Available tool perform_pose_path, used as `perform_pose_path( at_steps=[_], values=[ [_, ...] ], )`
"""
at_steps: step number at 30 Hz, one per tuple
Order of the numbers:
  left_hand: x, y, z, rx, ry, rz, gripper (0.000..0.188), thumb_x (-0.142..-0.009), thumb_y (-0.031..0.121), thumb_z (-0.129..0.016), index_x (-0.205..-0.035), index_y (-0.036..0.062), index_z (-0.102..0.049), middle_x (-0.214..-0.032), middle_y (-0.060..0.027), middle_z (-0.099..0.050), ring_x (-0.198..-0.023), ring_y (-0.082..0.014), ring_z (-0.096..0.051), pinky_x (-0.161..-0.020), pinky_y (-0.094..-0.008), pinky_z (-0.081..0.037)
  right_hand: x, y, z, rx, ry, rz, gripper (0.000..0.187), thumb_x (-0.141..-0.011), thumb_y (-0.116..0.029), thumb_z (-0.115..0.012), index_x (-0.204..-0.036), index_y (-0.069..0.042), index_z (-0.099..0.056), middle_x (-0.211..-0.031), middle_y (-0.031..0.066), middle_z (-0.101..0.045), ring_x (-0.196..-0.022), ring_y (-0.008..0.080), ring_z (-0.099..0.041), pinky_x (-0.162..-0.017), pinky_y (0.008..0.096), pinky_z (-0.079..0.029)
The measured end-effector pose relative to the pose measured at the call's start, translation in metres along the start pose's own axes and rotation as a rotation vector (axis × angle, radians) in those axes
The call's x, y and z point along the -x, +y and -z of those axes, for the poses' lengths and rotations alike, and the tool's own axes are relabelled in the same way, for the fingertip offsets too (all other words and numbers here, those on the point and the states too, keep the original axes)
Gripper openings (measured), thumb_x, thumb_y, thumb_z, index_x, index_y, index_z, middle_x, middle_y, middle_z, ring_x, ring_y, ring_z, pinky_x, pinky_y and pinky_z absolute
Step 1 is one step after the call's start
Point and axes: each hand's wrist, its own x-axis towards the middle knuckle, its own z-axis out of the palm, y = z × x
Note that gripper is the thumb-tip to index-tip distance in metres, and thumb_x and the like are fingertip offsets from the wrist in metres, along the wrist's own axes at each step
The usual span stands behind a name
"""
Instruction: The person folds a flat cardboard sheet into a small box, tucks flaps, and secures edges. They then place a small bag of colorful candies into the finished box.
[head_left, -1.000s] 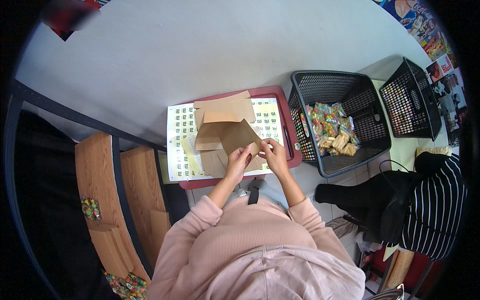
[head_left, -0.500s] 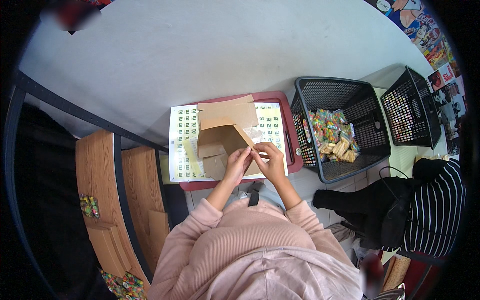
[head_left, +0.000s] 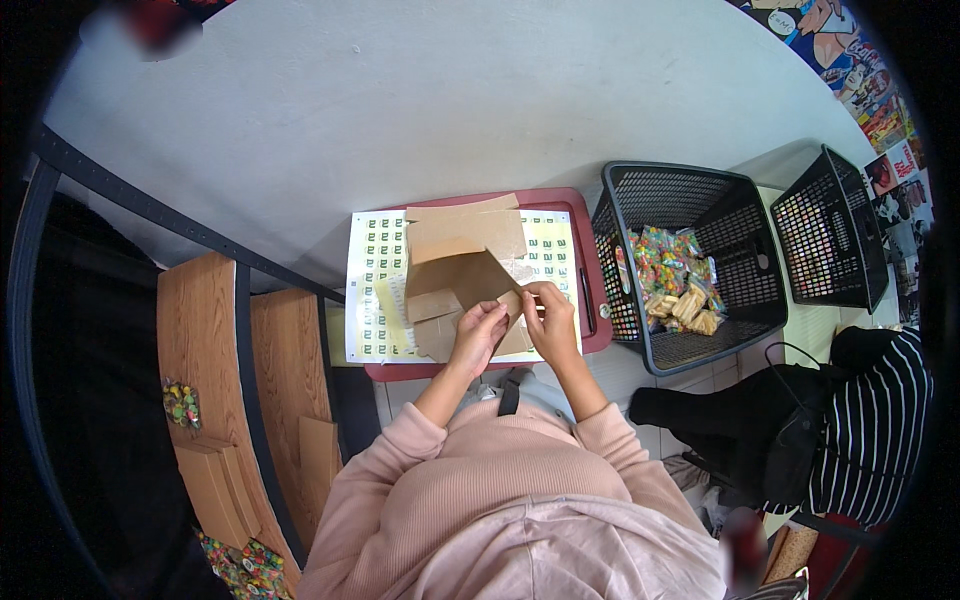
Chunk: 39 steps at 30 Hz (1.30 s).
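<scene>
"What does the box (head_left: 452, 280) look like?"

"Plain brown cardboard, partly folded, with its mouth open so the shadowed inside shows. A paler flap (head_left: 447, 248) runs along its far edge, and one wall (head_left: 490, 276) slants out toward the person's right."

"Where is it?"

"Over the red-rimmed counter (head_left: 594, 252), above a white sheet (head_left: 368, 305) printed in rows. More cardboard (head_left: 465, 230) lies flat just beyond it. I can't tell whether that is part of the box or a separate piece, nor whether the box's near end is lifted."

"And the hands?"

"Both are clamped on the box at its near right corner, close together with a narrow gap between. The left hand (head_left: 480, 336) pinches a small tab (head_left: 509, 302) between thumb and fingertips. The right hand (head_left: 551, 322) has its thumb and fingers on the edge just beside it, knuckles up."

"How do the arms come in?"

"From below, elbows out, both forearms angling inward until the hands nearly meet. The pink sleeves (head_left: 402, 438) stop short of the wrists."

"What's nearby?"

"To the right, beside the counter, a black basket (head_left: 745, 262) with small clear bags (head_left: 662, 258) of colourful pieces inside."
</scene>
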Motion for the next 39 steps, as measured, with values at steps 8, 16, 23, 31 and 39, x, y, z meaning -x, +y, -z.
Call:
perform_pose_path(
  at_steps=[8, 16, 23, 31, 39],
  values=[
    [-0.005, -0.005, -0.005, -0.061, 0.022, 0.029, 0.008, -0.085, 0.012, -0.058, -0.083, 0.0091, -0.051, -0.083, -0.0009, -0.055, -0.079, -0.0092, -0.053, -0.074, -0.0234, -0.045, -0.021, 0.019, 0.02, -0.207, -0.25, -0.469, 0.024, -0.084, -0.009, -0.046, -0.09, 0.012, -0.056, -0.083, 0.0179, -0.06, -0.074, 0.0209, -0.062, -0.06, 0.0298, -0.055],
    [-0.011, -0.013, -0.008, -0.123, 0.159, 0.008, 0.009, -0.086, 0.011, -0.054, -0.079, 0.0074, -0.048, -0.08, -0.0027, -0.052, -0.072, -0.0107, -0.051, -0.067, -0.0248, -0.045, -0.019, 0.021, 0.016, -0.11, -0.265, -0.416, 0.025, -0.086, -0.011, -0.044, -0.09, 0.011, -0.056, -0.081, 0.0157, -0.059, -0.07, 0.0201, -0.061, -0.059, 0.0302, -0.055],
    [-0.014, -0.015, -0.011, -0.12, 0.189, 0.002, 0.011, -0.084, 0.008, -0.055, -0.077, 0.0038, -0.047, -0.076, -0.0038, -0.052, -0.068, -0.0103, -0.053, -0.06, -0.0225, -0.047, -0.019, 0.023, 0.016, -0.133, -0.247, -0.445, 0.025, -0.085, -0.012, -0.047, -0.088, 0.01, -0.056, -0.076, 0.0164, -0.059, -0.07, 0.0217, -0.062, -0.059, 0.0297, -0.052],
    [-0.013, -0.017, -0.015, -0.107, 0.049, -0.017, 0.018, -0.09, 0.02, -0.048, -0.098, 0.0048, -0.048, -0.098, -0.0078, -0.054, -0.093, -0.0176, -0.054, -0.081, -0.0326, -0.045, -0.022, 0.011, 0.02, -0.014, -0.29, -0.278, 0.015, -0.077, -0.002, -0.053, -0.087, 0.008, -0.057, -0.089, 0.0204, -0.06, -0.08, 0.027, -0.063, -0.069, 0.0326, -0.052],
    [0.002, 0.028, -0.024, -0.055, -0.084, -0.098, 0.035, -0.089, 0.013, -0.05, -0.121, 0.003, -0.041, -0.115, -0.0081, -0.05, -0.102, -0.0181, -0.052, -0.087, -0.0341, -0.044, -0.011, -0.018, 0.02, 0.068, -0.038, 0.27, 0.015, -0.062, 0.011, -0.06, -0.072, 0.001, -0.055, -0.095, 0.0148, -0.06, -0.087, 0.0253, -0.061, -0.073, 0.031, -0.049]
  ],
)
